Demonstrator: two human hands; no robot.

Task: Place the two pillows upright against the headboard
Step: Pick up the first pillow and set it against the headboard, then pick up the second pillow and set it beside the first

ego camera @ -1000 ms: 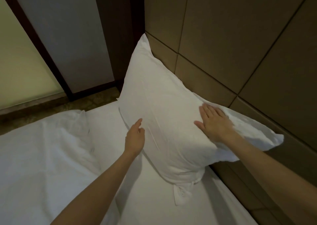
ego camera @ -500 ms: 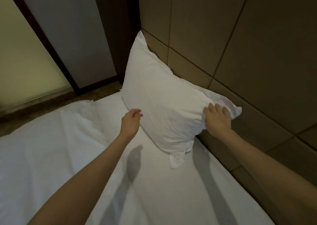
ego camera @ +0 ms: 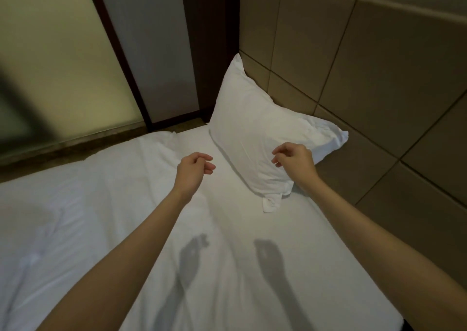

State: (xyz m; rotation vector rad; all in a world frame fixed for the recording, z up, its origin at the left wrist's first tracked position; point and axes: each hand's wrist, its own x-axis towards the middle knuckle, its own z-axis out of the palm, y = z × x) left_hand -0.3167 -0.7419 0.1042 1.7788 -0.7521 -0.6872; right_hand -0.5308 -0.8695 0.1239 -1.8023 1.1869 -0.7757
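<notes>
The pillow leans upright against the headboard at one o'clock on the bed; the left hand and right hand, pressing it a moment ago, now hover loosely curled and empty; the second pillow, unseen, likely comes next.

Right hand off pillow, now lifted clear, fingers loosely curled. Left hand drawn back too, empty above sheet. Pillow left leaning alone against headboard.
</notes>
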